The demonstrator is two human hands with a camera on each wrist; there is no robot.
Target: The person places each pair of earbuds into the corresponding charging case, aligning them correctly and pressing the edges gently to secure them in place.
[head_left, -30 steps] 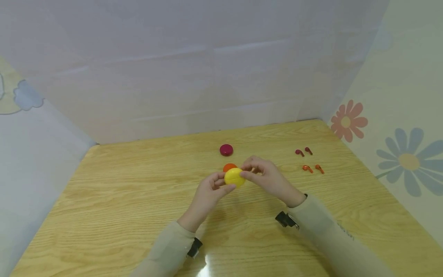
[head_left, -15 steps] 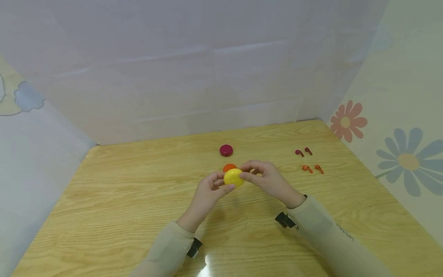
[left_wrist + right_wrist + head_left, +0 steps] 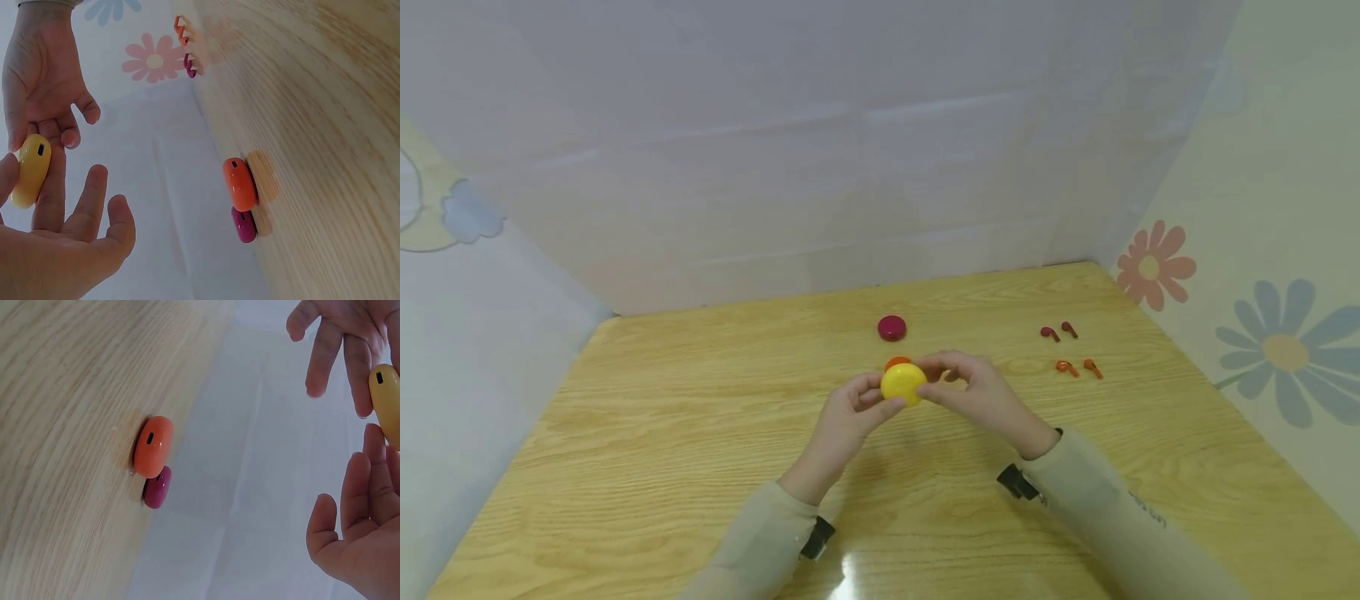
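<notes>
Glossy yellow rounded plastic-looking case pinched two-handed

It was held up, on the near side of the glossy orange rounded case. Left hand and right hand gripped opposite ends, thumb against fingers. Likely light, stiff, slippery; rim seemed the best hold, moderate squeeze.

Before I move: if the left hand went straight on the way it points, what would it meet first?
Beyond the yellow case it pinches, the left hand would probably meet the right hand first; depth is unclear.

Three cases, four earbuds
</notes>
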